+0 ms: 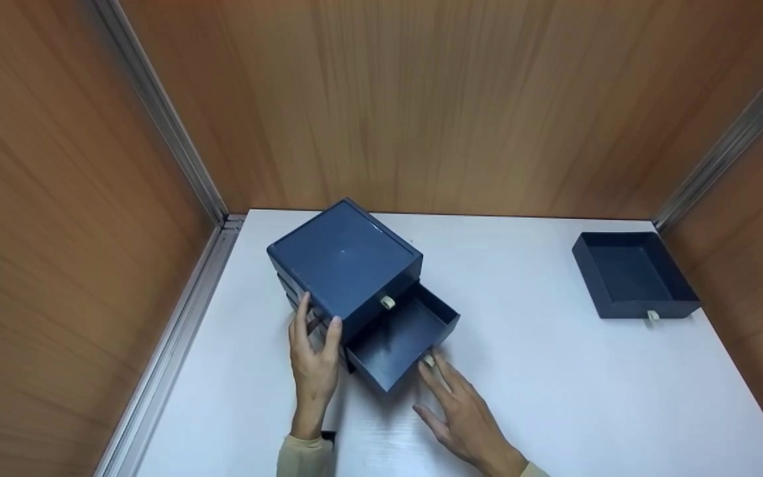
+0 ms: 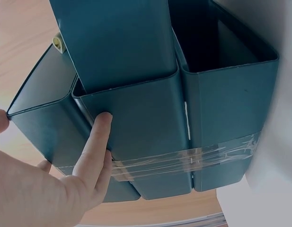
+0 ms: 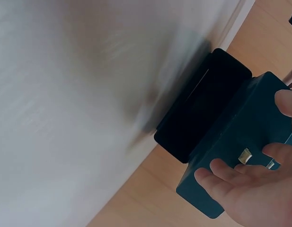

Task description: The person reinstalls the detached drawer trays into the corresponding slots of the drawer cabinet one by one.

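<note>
A dark blue three-tier drawer cabinet [image 1: 345, 255] stands left of the table's middle, turned at an angle. Its middle drawer [image 1: 400, 344] is pulled well out, while the top one is in. In the left wrist view, the bottom compartment [image 2: 231, 101] has no drawer in it. My left hand [image 1: 315, 368] rests against the cabinet's side near the front corner, its index finger straight along the wall and its thumb at the top unit's edge. At the drawer's front, my right hand [image 1: 464, 414] has extended fingers by the small pale pull tab [image 1: 428, 361]; exact contact is unclear.
A loose dark blue drawer [image 1: 640, 275] with a pale tab lies at the table's right back edge. Clear tape [image 2: 202, 158] runs round the tiers. Wooden panels [image 1: 421, 106] close off the back and both sides of the white table [image 1: 527, 358].
</note>
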`<action>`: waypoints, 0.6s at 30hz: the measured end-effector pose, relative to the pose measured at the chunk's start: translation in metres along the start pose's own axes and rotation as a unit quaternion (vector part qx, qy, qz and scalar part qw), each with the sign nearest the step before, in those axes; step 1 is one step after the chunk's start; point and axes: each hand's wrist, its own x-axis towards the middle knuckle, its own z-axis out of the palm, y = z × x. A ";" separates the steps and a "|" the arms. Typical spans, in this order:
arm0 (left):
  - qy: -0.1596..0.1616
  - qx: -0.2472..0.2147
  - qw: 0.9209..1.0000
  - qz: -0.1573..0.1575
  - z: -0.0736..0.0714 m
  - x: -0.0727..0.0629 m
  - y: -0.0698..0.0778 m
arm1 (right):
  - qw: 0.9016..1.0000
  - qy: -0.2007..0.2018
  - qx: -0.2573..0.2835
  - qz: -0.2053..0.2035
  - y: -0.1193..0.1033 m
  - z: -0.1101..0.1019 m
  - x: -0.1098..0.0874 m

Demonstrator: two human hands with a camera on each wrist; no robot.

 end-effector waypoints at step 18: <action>-0.010 -0.003 1.000 -0.012 -0.002 -0.001 0.001 | 1.000 -0.023 0.004 0.008 0.001 0.014 0.029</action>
